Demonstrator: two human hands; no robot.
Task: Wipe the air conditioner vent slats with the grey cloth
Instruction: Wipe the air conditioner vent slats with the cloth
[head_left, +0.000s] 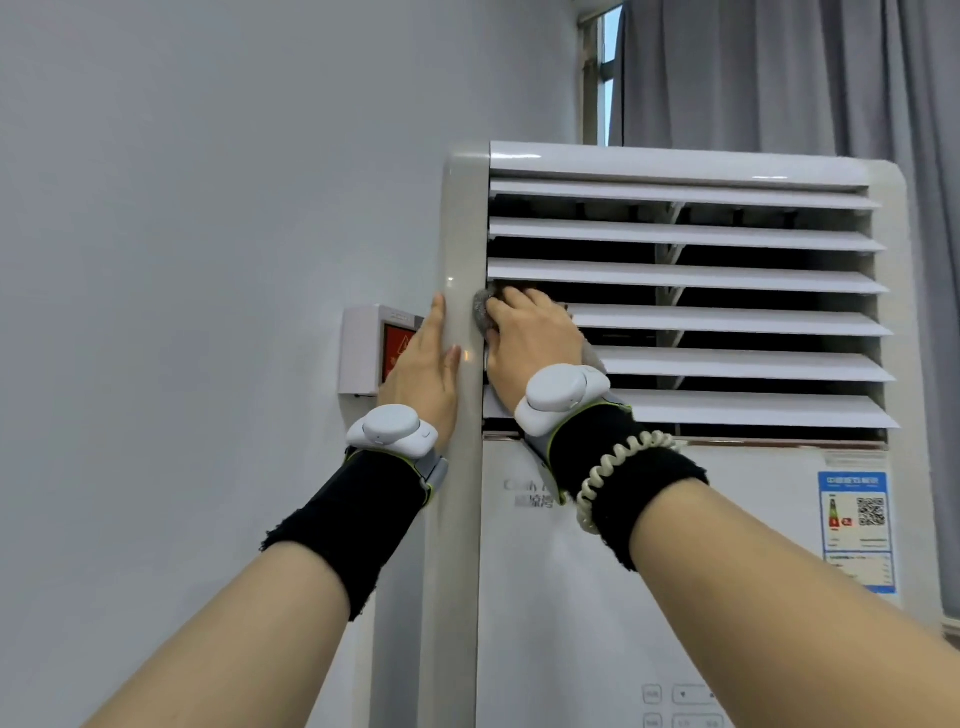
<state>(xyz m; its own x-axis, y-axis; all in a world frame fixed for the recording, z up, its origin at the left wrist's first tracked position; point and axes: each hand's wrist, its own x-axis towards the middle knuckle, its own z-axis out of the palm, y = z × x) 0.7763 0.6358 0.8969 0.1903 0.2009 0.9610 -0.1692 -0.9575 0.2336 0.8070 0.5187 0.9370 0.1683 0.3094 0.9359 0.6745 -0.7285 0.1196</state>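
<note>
**Cloth at the left end of the slats**

I see a tall white air conditioner (545, 571) standing against a pale grey wall (208, 208). Its vent slats (727, 280) run level across its upper front, with dark gaps between them. My right hand (530, 343) presses the grey cloth (482, 312) against the left end of the slats, fingers curled over it; only a bit of cloth shows past the fingers. My left hand (423, 364) lies flat and released on the unit's left side panel, holding nothing. Just left of the unit a small white box (363, 348) with a red label hangs on the wall. Behind the unit, grey curtains (779, 67) hang beside a strip of window (605, 73). A blue sticker (854, 525) sits on the unit's front, below the slats.
</note>
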